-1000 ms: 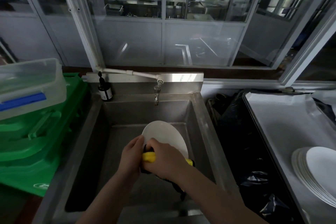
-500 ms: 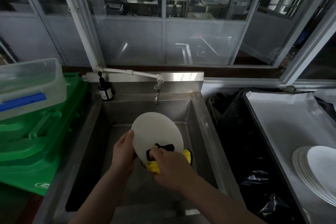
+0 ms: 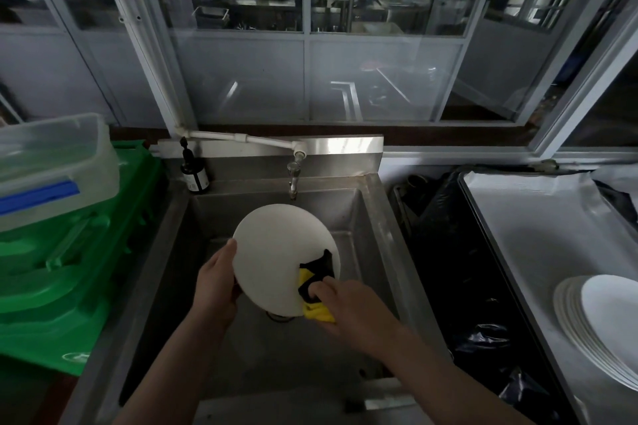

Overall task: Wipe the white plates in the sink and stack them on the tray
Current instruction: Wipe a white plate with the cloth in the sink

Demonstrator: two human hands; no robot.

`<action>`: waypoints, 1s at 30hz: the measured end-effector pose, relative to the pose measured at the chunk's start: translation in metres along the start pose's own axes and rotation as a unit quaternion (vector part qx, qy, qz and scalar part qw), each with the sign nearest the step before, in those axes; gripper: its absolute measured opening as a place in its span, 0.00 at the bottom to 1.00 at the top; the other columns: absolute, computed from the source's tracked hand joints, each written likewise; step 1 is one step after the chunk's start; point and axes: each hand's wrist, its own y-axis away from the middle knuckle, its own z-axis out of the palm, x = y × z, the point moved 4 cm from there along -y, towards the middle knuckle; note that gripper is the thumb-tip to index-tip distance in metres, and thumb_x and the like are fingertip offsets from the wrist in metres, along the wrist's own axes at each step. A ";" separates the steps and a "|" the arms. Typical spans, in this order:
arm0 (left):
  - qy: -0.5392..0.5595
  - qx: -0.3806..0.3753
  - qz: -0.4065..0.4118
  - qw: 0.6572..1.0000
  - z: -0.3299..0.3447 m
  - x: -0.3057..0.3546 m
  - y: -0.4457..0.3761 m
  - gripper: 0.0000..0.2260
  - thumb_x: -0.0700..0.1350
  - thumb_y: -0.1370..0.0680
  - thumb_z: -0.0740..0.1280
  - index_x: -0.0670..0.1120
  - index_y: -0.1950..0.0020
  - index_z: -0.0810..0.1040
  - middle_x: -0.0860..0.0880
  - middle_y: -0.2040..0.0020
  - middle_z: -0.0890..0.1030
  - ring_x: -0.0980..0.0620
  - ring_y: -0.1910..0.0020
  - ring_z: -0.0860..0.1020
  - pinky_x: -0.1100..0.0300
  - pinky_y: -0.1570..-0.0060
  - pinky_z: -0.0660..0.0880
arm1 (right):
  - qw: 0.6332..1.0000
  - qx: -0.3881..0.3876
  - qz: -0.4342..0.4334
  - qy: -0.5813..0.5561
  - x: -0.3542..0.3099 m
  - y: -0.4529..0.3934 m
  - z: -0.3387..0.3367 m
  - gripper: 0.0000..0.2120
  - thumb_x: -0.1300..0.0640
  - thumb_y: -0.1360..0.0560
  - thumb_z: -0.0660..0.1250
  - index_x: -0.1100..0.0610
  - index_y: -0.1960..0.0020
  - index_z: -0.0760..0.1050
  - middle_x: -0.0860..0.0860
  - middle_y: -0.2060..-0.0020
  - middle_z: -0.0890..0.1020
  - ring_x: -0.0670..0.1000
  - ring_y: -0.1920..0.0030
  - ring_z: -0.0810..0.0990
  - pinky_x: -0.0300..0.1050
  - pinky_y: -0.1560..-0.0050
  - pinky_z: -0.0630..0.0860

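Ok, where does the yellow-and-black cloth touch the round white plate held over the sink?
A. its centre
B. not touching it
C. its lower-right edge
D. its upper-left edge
C: the right hand presses the yellow-and-black cloth against the lower-right edge of the round white plate, while the left hand grips its left rim.

No legible text, brand or number found. The dark bottle (image 3: 195, 172) at the sink's eleven o'clock corner carries a pale label, too small to read. A faint white mark on the green crate (image 3: 74, 357) at eight o'clock is likewise unreadable.
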 end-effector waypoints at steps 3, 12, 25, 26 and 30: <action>-0.007 -0.008 -0.001 1.000 -0.001 0.000 0.000 0.09 0.52 0.16 0.60 0.52 0.48 0.80 0.46 0.50 0.83 0.44 0.49 0.81 0.52 0.54 0.78 | 1.000 -0.016 -0.009 0.005 0.010 0.002 -0.003 0.21 0.48 0.27 0.72 0.51 0.40 0.68 0.50 0.51 0.77 0.52 0.60 0.79 0.47 0.65 0.76; -0.036 -0.046 0.007 0.998 -0.001 0.001 -0.005 0.10 0.52 0.16 0.59 0.54 0.47 0.80 0.46 0.51 0.85 0.44 0.51 0.83 0.53 0.58 0.77 | 0.998 -0.027 -0.029 0.038 0.043 0.004 -0.003 0.24 0.53 0.34 0.77 0.51 0.43 0.70 0.49 0.55 0.77 0.49 0.64 0.77 0.40 0.69 0.67; -0.053 -0.047 -0.015 0.997 0.003 -0.002 -0.021 0.11 0.53 0.16 0.59 0.53 0.46 0.80 0.45 0.48 0.84 0.42 0.49 0.82 0.51 0.56 0.78 | 0.986 -0.026 0.152 -0.068 0.099 -0.013 0.001 0.19 0.48 0.20 0.63 0.50 0.31 0.66 0.49 0.36 0.73 0.53 0.45 0.78 0.48 0.53 0.73; -0.052 -0.043 -0.019 0.998 0.003 -0.004 -0.022 0.11 0.53 0.16 0.59 0.53 0.46 0.80 0.45 0.48 0.84 0.42 0.49 0.82 0.51 0.56 0.77 | 0.977 -0.017 0.191 -0.097 0.106 -0.013 0.002 0.19 0.48 0.20 0.63 0.50 0.31 0.65 0.47 0.35 0.73 0.52 0.43 0.77 0.45 0.53 0.70; -0.047 -0.024 -0.035 0.998 0.006 -0.010 -0.026 0.12 0.53 0.16 0.59 0.52 0.47 0.81 0.47 0.51 0.84 0.45 0.52 0.82 0.53 0.60 0.76 | 0.917 0.051 0.327 -0.222 0.133 -0.004 0.004 0.18 0.48 0.21 0.66 0.51 0.34 0.68 0.47 0.42 0.75 0.51 0.44 0.76 0.47 0.49 0.72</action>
